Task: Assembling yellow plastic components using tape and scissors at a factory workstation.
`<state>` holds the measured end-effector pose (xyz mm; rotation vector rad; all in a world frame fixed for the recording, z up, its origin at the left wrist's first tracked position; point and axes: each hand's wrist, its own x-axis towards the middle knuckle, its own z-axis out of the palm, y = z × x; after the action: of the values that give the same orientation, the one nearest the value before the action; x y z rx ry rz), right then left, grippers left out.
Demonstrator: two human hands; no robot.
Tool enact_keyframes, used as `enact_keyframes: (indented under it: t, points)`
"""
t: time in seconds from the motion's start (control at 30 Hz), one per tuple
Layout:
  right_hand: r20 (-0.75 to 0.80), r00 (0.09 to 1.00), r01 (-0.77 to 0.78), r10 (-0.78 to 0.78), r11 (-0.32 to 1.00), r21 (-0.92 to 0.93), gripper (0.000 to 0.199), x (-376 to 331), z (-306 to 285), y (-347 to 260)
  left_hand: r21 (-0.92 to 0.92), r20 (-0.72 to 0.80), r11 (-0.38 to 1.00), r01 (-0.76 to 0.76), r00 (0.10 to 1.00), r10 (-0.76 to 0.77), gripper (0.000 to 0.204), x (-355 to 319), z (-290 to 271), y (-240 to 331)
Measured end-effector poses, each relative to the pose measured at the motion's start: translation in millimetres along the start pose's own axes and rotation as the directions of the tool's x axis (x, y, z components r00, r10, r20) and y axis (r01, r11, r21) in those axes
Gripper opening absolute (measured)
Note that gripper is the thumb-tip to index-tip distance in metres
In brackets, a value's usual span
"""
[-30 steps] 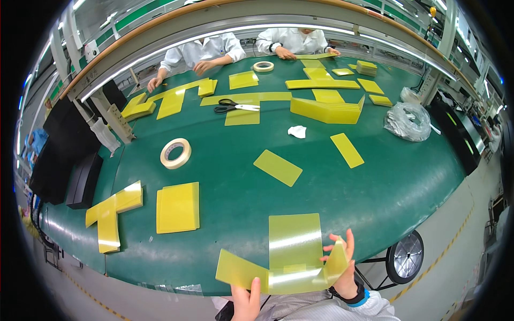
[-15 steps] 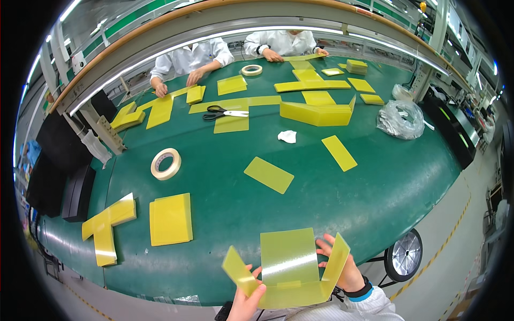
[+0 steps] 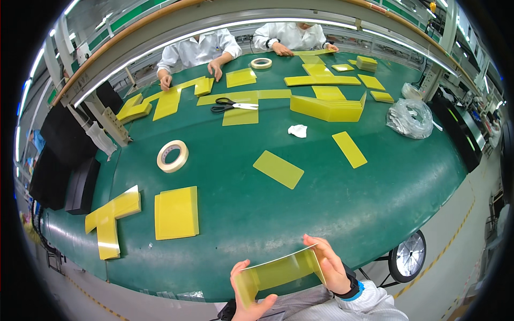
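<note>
Over the near edge of the green table (image 3: 230, 224), held a folded yellow sheet (image 3: 285, 269) raised. Clasped its left end in left hand (image 3: 246, 307), between fingers and thumb; gripped its right end in right hand (image 3: 333, 272), with fingers over the upper corner. Had a loose yellow panel (image 3: 278, 169) lying farther ahead, a tape roll (image 3: 171, 168) left of that, and a yellow stack (image 3: 176, 213) nearer.

Occluded, cropped and indistinct items.
The folded yellow sheet (image 3: 285, 270) conceals parts of the left hand (image 3: 250, 310) and right hand (image 3: 334, 275); the lower edge crops the former near its wrist. The overhead beam (image 3: 235, 15) conceals upper portions of both co-workers (image 3: 293, 38). Contents of the clear bag (image 3: 409, 122) are indistinct.
</note>
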<state>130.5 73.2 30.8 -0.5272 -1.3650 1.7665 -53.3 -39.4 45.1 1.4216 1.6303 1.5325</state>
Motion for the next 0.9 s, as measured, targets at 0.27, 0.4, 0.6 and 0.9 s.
enact_keyframes:
  t: [0.27, 0.4, 0.6, 0.9]
  points:
    - [0.075, 0.972, 0.226, -0.223, 0.973, -0.038, 0.085, 3.4, 13.7, -15.2, -0.516, -0.052, 0.84, 0.164, 0.973, -0.223, 0.126, -4.4, 8.9, -24.4]
    - [0.018, 0.999, -0.036, 0.04, 0.985, -0.171, 0.086, -1.9, 6.0, -13.2, -0.436, -0.149, 0.88, 0.189, 0.949, -0.278, 0.118, -8.5, 12.7, -17.5]
    - [0.11, 0.99, 0.127, -0.087, 0.888, -0.441, 0.073, 5.5, 6.9, -15.3, -0.325, -0.097, 0.923, 0.208, 0.963, -0.252, 0.112, 0.2, 17.2, -1.9]
    - [0.046, 0.996, 0.086, -0.074, 0.938, -0.335, 0.067, 1.4, 11.3, -12.5, -0.332, -0.14, 0.939, 0.094, 0.979, -0.148, 0.105, -2.1, 17.0, -5.4]
